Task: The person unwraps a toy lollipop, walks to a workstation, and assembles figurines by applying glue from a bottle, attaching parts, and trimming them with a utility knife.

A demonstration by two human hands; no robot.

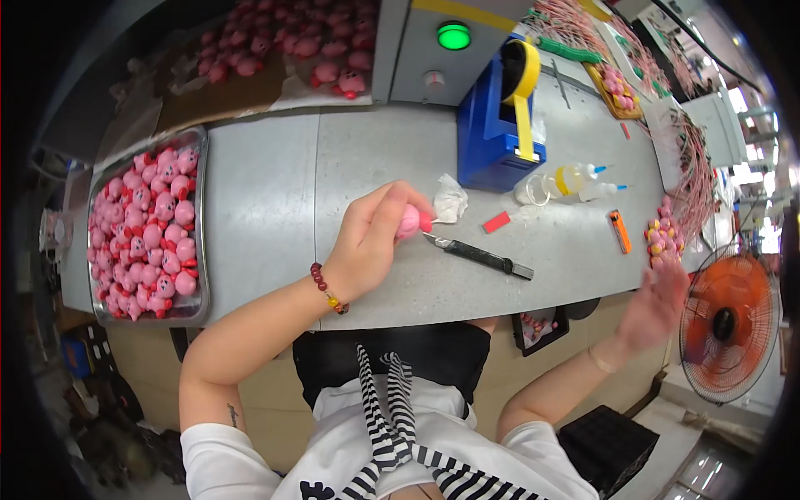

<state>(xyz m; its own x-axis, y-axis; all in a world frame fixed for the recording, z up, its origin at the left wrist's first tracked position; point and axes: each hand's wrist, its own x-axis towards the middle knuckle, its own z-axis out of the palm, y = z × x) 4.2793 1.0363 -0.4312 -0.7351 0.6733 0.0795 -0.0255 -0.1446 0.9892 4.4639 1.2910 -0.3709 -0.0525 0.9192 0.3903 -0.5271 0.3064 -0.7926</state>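
My left hand (375,235) is closed around a pink figure (409,222) with a red part, above the middle of the grey table (258,242). Right beside the figure lies a black-handled craft knife (479,255), its tip close to it. My right hand (656,307), slightly blurred, is raised at the table's right end near a cluster of pink and yellow pieces (664,237); its fingers are apart and nothing shows in it. A crumpled white tissue (451,199) and a red block (496,222) lie beyond the knife.
A metal tray (202,250) of pink figures stands at left. Behind are a blue tape dispenser (487,133), bottles (567,180) and a grey machine with a green light (453,35). An orange cutter (620,232) lies at right, near an orange fan (727,323).
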